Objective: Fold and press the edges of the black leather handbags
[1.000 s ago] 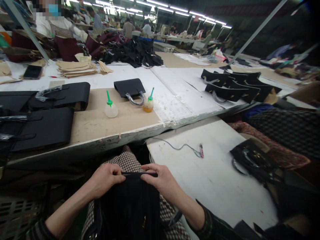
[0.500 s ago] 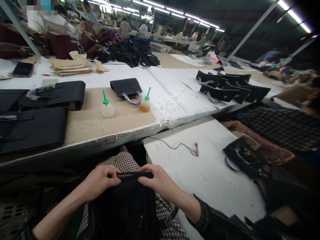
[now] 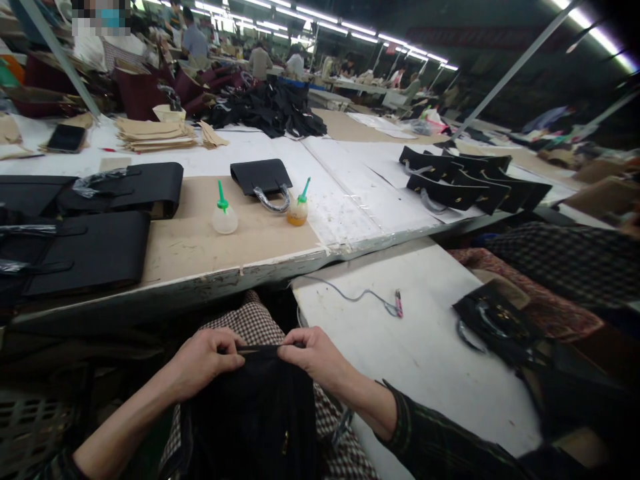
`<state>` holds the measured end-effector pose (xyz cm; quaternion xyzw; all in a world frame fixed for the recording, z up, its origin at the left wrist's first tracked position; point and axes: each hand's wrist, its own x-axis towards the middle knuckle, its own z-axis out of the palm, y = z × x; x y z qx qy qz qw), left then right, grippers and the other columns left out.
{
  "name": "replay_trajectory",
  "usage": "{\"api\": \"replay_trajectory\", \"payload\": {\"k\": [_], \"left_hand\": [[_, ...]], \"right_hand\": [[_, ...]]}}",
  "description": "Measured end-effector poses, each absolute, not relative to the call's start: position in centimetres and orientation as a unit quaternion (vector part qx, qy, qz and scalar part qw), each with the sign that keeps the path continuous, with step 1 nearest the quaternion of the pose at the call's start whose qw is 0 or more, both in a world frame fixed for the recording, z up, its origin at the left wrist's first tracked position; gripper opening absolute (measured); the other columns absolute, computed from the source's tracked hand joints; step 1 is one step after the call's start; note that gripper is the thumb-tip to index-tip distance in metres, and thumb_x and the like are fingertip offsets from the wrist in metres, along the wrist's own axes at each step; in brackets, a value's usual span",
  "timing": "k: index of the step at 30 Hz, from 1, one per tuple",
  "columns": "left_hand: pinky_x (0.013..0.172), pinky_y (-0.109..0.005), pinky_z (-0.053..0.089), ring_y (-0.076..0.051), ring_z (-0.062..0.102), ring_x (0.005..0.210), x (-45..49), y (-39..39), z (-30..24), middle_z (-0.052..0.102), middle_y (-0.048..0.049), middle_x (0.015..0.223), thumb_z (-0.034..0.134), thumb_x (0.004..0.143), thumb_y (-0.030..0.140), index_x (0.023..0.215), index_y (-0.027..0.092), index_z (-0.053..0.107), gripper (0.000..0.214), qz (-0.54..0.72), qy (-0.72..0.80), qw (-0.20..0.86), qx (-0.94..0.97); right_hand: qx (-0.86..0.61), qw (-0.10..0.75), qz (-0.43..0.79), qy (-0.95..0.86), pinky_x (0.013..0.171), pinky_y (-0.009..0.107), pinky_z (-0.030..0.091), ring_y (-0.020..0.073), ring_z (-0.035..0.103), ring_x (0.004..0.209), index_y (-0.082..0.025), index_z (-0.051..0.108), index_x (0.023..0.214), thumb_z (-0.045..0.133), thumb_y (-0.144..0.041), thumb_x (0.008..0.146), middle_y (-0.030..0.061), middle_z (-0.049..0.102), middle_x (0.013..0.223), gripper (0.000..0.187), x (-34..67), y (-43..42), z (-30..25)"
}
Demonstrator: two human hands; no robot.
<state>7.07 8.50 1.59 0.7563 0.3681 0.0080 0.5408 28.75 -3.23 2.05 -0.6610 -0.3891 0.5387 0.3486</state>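
Tube lights (image 3: 357, 28) cross the room; a scuffed white table (image 3: 340, 180) bears brown sheeting (image 3: 240, 250) and 2 bulb-shaped bottles (image 3: 225, 221). Soft black cloth (image 3: 250, 413) drapes over checked fabric (image 3: 253, 317) on the lap, its straight top edge pinched by left hand (image 3: 213, 357) and right hand (image 3: 315, 353).

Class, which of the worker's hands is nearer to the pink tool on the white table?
Right. In the picture, the right hand is below and left of the pink tool; the left hand is farther left.
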Motion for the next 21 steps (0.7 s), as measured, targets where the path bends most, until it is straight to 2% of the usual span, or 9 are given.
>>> {"api": "replay_trajectory", "payload": {"k": [7,15,21], "left_hand": [[0.089,-0.033,0.044,-0.024,0.065,0.099,7.0,8.2,2.3,0.073,-0.0056,0.104,0.066,0.074,0.029,0.056,0.018,0.057,0.023,0.051,0.385,0.552,0.738],[0.076,-0.031,0.045,-0.022,0.065,0.084,7.5,8.0,2.4,0.073,-0.0032,0.086,0.064,0.072,0.027,0.054,0.019,0.055,0.022,0.060,0.411,0.538,0.734],[0.073,-0.031,0.046,-0.023,0.066,0.082,7.5,8.2,2.0,0.074,-0.0042,0.083,0.068,0.068,0.027,0.055,0.018,0.056,0.020,0.062,0.436,0.559,0.703]], "right_hand": [[-0.683,0.351,0.465,-0.442,0.060,0.022,0.038,0.0121,0.050,0.064,-0.017,0.065,0.068,0.056,-0.021,0.075,-0.0028,0.057,0.064,0.012,28.2,-3.7,2.1],[-0.680,0.357,0.485,-0.419,0.058,0.023,0.037,0.0123,0.048,0.063,-0.017,0.063,0.069,0.057,-0.025,0.077,-0.0027,0.054,0.063,0.013,28.0,-4.0,2.8],[-0.677,0.360,0.487,-0.419,0.057,0.023,0.036,0.0121,0.047,0.062,-0.017,0.064,0.070,0.057,-0.026,0.078,-0.0025,0.054,0.063,0.014,28.1,-4.4,2.6]]}}
